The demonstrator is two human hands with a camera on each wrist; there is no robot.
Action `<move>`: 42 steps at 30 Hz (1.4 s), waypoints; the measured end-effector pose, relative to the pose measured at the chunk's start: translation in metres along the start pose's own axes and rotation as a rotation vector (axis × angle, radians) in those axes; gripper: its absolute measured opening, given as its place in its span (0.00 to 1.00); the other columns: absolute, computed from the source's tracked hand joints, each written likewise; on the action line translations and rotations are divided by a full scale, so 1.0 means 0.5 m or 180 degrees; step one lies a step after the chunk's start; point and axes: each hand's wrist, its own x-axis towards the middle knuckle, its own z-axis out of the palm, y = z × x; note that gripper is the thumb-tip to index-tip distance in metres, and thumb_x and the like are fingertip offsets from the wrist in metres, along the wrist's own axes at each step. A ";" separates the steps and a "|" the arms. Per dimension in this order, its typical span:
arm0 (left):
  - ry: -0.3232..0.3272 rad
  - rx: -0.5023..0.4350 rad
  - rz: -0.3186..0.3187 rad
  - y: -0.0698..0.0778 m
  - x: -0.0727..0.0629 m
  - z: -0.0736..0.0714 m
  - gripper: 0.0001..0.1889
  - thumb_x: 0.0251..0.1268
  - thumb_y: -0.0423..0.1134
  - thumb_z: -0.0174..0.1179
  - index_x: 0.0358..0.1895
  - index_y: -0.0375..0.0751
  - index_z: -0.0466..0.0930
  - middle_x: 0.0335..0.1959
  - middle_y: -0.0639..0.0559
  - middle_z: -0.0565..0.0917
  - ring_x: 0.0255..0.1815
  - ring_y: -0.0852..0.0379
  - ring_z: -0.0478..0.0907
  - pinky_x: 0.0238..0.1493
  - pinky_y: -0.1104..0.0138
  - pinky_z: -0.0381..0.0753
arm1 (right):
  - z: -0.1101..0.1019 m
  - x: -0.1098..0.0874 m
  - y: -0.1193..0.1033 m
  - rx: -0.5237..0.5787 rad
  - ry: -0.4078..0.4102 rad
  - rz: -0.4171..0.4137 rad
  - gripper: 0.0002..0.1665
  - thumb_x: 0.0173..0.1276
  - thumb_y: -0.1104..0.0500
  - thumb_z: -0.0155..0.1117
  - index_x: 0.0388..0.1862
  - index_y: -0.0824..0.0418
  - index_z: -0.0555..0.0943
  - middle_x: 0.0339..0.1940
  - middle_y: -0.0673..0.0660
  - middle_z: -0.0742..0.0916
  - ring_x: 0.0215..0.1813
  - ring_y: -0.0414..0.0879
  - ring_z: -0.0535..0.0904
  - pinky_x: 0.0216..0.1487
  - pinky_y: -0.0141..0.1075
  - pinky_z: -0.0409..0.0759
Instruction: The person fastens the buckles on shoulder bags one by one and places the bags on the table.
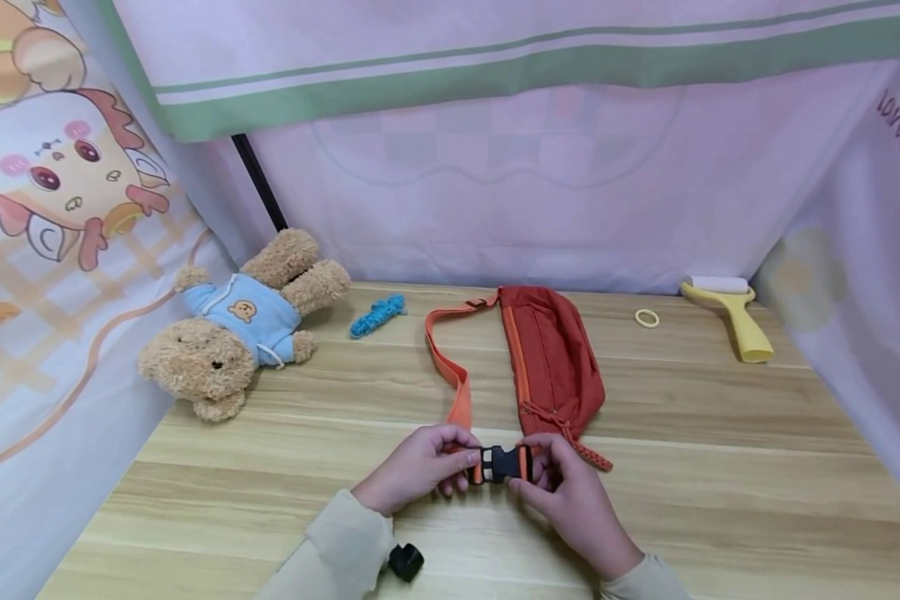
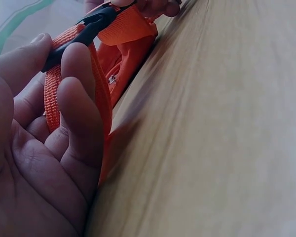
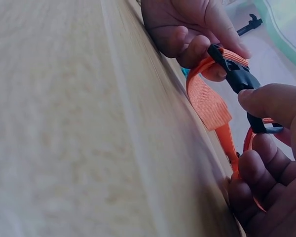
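A red waist bag (image 1: pixel 553 358) lies on the table in the head view, its orange strap (image 1: pixel 442 354) looping out to the left. At the near end of the bag, a black side-release buckle (image 1: pixel 504 464) is held between two hands, its two halves joined together. My left hand (image 1: pixel 420 465) pinches the left end of the buckle between thumb and fingers, as the left wrist view also shows with the buckle (image 2: pixel 86 37) and webbing (image 2: pixel 52 96). My right hand (image 1: pixel 573 504) pinches the other end, its thumb (image 3: pixel 269 101) pressing on the buckle in the right wrist view.
On the left lies a teddy bear (image 1: pixel 232 325) in a blue hoodie, with a blue cord bundle (image 1: pixel 378 316) beside it. A yellow ring (image 1: pixel 647 318) and a yellow-handled lint roller (image 1: pixel 738 321) lie at the back right. Printed cloth (image 1: pixel 495 200) hangs behind the wooden table (image 1: pixel 690 467).
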 end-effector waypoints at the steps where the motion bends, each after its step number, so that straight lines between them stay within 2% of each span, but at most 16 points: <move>1: 0.0002 -0.0008 -0.0005 0.000 0.000 0.000 0.10 0.71 0.42 0.63 0.47 0.39 0.83 0.31 0.47 0.85 0.26 0.56 0.81 0.25 0.66 0.81 | 0.001 0.000 0.001 0.0017 -0.0006 0.0013 0.28 0.53 0.63 0.82 0.52 0.51 0.80 0.29 0.51 0.79 0.30 0.42 0.74 0.31 0.31 0.75; 13: -0.0044 -0.0337 0.0042 -0.009 0.003 -0.007 0.11 0.70 0.34 0.63 0.52 0.37 0.77 0.37 0.42 0.84 0.31 0.52 0.83 0.34 0.63 0.85 | 0.001 0.001 0.008 0.0340 0.0006 0.0292 0.29 0.54 0.63 0.81 0.55 0.57 0.81 0.30 0.54 0.81 0.31 0.44 0.76 0.32 0.31 0.77; 18: -0.0084 -0.0385 0.0059 -0.016 0.001 -0.014 0.11 0.71 0.29 0.60 0.54 0.36 0.77 0.39 0.42 0.83 0.34 0.50 0.84 0.37 0.62 0.85 | -0.002 -0.001 0.009 0.0465 0.0035 0.0402 0.18 0.61 0.63 0.76 0.50 0.60 0.85 0.31 0.54 0.83 0.32 0.44 0.78 0.33 0.32 0.80; 21: -0.0106 -0.0407 0.0086 -0.020 0.001 -0.017 0.12 0.71 0.28 0.59 0.54 0.37 0.77 0.39 0.41 0.82 0.35 0.50 0.84 0.38 0.62 0.85 | -0.003 -0.003 0.011 0.0484 0.0032 0.0380 0.12 0.64 0.63 0.73 0.47 0.61 0.86 0.32 0.54 0.84 0.32 0.43 0.79 0.33 0.32 0.81; 27: -0.0108 -0.0567 0.0047 -0.024 0.002 -0.019 0.13 0.70 0.27 0.60 0.55 0.34 0.76 0.41 0.41 0.83 0.36 0.51 0.85 0.39 0.64 0.86 | -0.005 -0.003 0.013 0.0476 0.0039 0.0308 0.08 0.67 0.63 0.70 0.45 0.61 0.86 0.33 0.54 0.85 0.33 0.42 0.79 0.33 0.32 0.80; 34: -0.0083 -0.0531 0.0003 -0.024 0.000 -0.017 0.10 0.70 0.28 0.61 0.51 0.33 0.78 0.38 0.41 0.85 0.35 0.52 0.85 0.36 0.66 0.85 | -0.008 -0.003 0.011 0.0528 0.0014 0.0463 0.07 0.68 0.64 0.69 0.44 0.61 0.85 0.34 0.54 0.86 0.34 0.43 0.79 0.32 0.32 0.80; 42: -0.0058 -0.0522 0.0022 -0.018 -0.002 -0.013 0.10 0.70 0.27 0.61 0.52 0.32 0.78 0.37 0.43 0.85 0.34 0.54 0.85 0.37 0.65 0.85 | -0.015 -0.002 0.015 0.0610 -0.0144 0.0526 0.10 0.68 0.61 0.70 0.45 0.64 0.84 0.32 0.57 0.87 0.33 0.45 0.83 0.33 0.34 0.81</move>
